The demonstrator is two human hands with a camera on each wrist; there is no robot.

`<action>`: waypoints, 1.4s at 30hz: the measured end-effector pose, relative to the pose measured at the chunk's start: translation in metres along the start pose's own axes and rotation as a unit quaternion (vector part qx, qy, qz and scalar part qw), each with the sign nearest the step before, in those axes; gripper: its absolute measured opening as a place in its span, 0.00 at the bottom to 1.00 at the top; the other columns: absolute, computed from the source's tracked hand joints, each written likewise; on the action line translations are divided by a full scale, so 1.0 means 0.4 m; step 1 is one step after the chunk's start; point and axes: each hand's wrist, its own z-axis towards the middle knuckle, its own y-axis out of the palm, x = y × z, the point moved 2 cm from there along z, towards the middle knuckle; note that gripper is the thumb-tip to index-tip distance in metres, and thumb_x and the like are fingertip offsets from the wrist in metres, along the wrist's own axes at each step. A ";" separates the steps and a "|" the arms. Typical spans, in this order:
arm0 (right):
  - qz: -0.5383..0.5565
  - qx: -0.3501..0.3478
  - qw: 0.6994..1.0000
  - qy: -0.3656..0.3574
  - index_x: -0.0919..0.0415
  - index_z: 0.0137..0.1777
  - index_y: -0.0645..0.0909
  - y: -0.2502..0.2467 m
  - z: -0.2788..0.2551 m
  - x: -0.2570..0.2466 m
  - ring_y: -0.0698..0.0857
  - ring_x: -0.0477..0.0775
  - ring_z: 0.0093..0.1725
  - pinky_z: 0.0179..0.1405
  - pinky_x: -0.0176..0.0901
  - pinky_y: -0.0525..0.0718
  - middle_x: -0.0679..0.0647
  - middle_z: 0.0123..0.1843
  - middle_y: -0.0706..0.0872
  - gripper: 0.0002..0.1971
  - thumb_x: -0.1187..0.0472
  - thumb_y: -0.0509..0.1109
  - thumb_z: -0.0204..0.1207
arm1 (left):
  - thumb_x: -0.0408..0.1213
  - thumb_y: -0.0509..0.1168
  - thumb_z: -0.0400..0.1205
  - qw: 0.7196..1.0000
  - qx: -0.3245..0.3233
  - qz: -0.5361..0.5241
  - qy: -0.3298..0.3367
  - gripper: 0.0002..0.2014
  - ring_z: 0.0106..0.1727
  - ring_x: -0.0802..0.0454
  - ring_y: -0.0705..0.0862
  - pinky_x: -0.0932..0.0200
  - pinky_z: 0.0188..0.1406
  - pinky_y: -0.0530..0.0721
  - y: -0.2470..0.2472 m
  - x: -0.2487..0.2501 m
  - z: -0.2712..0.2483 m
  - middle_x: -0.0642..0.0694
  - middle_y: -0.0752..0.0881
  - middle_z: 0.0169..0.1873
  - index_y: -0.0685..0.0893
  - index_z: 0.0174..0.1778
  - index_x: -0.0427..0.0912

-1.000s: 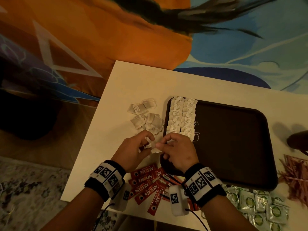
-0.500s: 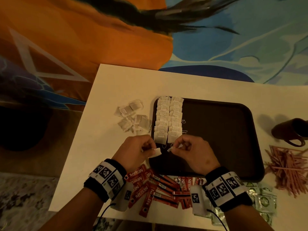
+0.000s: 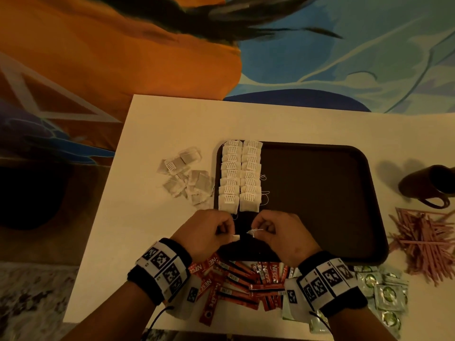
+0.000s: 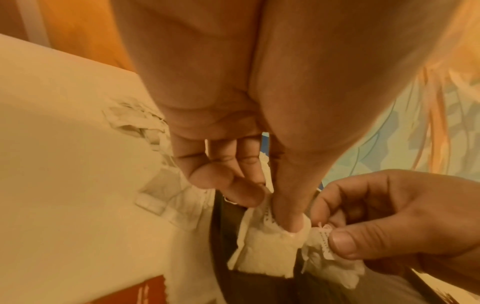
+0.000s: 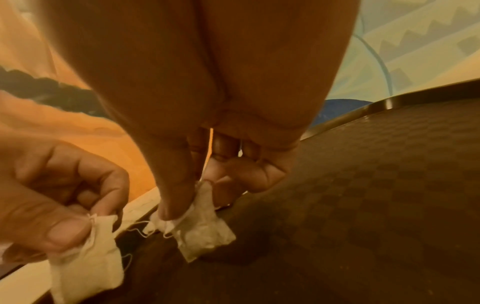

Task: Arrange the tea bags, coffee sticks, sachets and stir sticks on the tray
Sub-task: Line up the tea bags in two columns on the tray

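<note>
A dark brown tray lies on the white table. Two neat columns of tea bags fill its left side. Just in front of those columns, over the tray's near left corner, my left hand pinches one tea bag between thumb and forefinger. My right hand pinches a second tea bag the same way, a small gap away. Both bags hang just above the tray floor. Thin strings trail from them.
Loose tea bags are heaped on the table left of the tray. Red coffee sticks lie along the near edge under my wrists, green sachets at the near right, pink stir sticks and a dark mug at the right.
My hands were together on one clump of tea bags at the tray's left edge. They have drawn apart, each with its own bag, and come slightly nearer the tray's front edge.
</note>
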 end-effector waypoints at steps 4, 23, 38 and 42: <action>0.012 0.001 1.000 0.006 0.45 0.53 0.87 -0.003 0.020 0.007 0.86 0.38 0.44 0.46 0.33 0.83 0.39 0.43 0.87 0.06 0.57 0.78 0.80 | 0.45 0.76 0.80 1.000 -0.002 0.001 -0.014 0.04 0.41 0.60 0.86 0.57 0.44 0.87 -0.001 -0.007 0.027 0.56 0.89 0.40 0.87 0.46 0.53; 0.015 0.118 0.993 0.009 0.50 0.46 0.90 -0.022 0.135 0.016 0.81 0.38 0.45 0.41 0.28 0.76 0.42 0.47 0.81 0.04 0.55 0.83 0.74 | 0.36 0.75 0.80 0.991 0.126 0.032 -0.017 0.06 0.41 0.65 0.79 0.61 0.43 0.78 -0.023 -0.037 0.127 0.54 0.81 0.46 0.89 0.47 0.52; -0.032 0.178 0.983 0.003 0.47 0.49 0.83 0.002 0.116 0.012 0.82 0.46 0.48 0.47 0.50 0.88 0.43 0.48 0.79 0.08 0.54 0.81 0.76 | 0.38 0.75 0.80 0.975 0.204 0.089 0.009 0.09 0.55 0.49 0.79 0.51 0.48 0.83 -0.006 -0.028 0.094 0.54 0.78 0.51 0.83 0.52 0.50; -0.049 0.140 0.989 -0.013 0.46 0.52 0.85 0.019 0.105 0.006 0.82 0.45 0.50 0.48 0.49 0.89 0.42 0.50 0.80 0.09 0.55 0.80 0.76 | 0.37 0.77 0.78 0.974 0.197 0.111 0.010 0.09 0.56 0.45 0.81 0.47 0.50 0.85 0.008 -0.046 0.083 0.52 0.82 0.51 0.87 0.50 0.49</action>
